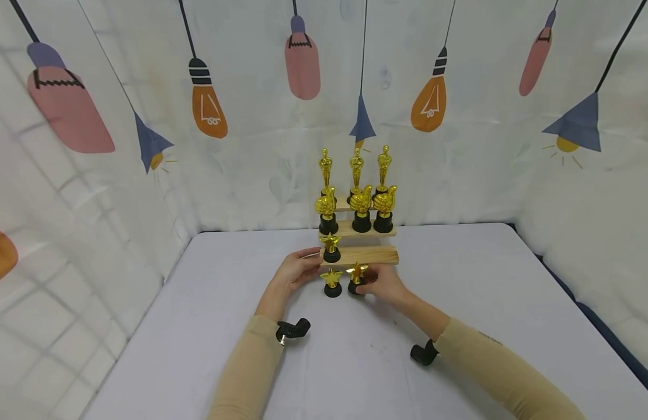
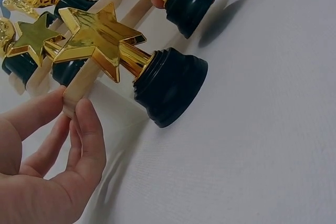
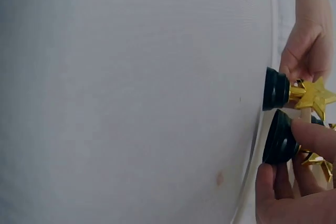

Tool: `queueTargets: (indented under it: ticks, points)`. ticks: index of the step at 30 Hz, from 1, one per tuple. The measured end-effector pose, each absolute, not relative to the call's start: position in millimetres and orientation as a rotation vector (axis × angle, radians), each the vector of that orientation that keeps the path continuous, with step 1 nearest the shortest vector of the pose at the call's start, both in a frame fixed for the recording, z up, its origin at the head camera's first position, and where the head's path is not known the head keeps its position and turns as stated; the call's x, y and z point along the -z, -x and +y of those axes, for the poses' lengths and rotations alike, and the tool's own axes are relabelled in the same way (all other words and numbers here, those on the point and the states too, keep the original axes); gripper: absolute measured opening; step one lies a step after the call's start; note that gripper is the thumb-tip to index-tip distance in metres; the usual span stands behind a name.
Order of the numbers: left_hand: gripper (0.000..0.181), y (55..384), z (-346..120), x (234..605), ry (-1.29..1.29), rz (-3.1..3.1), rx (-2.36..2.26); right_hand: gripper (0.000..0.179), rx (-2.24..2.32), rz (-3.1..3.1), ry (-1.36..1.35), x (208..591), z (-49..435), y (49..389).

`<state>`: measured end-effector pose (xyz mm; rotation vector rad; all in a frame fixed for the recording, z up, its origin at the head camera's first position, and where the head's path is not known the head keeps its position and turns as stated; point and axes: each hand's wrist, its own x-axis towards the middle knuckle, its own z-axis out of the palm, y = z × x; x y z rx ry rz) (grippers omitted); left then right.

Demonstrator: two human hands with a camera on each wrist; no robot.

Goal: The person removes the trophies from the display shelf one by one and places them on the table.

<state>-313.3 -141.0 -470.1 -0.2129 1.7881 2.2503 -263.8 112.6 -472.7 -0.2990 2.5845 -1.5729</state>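
A stepped wooden rack (image 1: 368, 255) stands toward the far side of the table. My left hand (image 1: 296, 270) pinches the left end of its lowest step between thumb and fingers, seen close in the left wrist view. My right hand (image 1: 388, 286) grips the black base (image 3: 280, 139) of a gold star trophy (image 1: 358, 272) in front of the rack; whether that base touches the table I cannot tell. Another star trophy (image 1: 332, 283) stands upright on the table to its left. A third star trophy (image 1: 331, 248) sits at the left of the lowest step.
Gold thumbs-up trophies (image 1: 361, 208) line the middle step, and gold figure trophies (image 1: 356, 170) stand on the top step. A white cloth covers the table (image 1: 240, 286). Behind it hangs a pale curtain (image 1: 261, 175) printed with lamps and bulbs.
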Motion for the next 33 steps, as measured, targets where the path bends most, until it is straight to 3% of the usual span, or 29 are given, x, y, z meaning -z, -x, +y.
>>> queueTargets:
  ticks: [10,21,27,33]
  points:
    - [0.048,314,-142,469,0.214,1.788,-2.242,0.049,1.537,2.602,0.252,476,109,268]
    - [0.048,315,-143,467,0.2,1.778,-2.236,0.047,1.384,2.673,0.213,472,108,269]
    - [0.049,316,-143,467,0.197,1.775,-2.236,0.055,1.332,2.719,0.291,463,111,263]
    - [0.048,315,-143,470,0.203,1.774,-2.234,0.049,1.291,2.772,0.392,454,117,256]
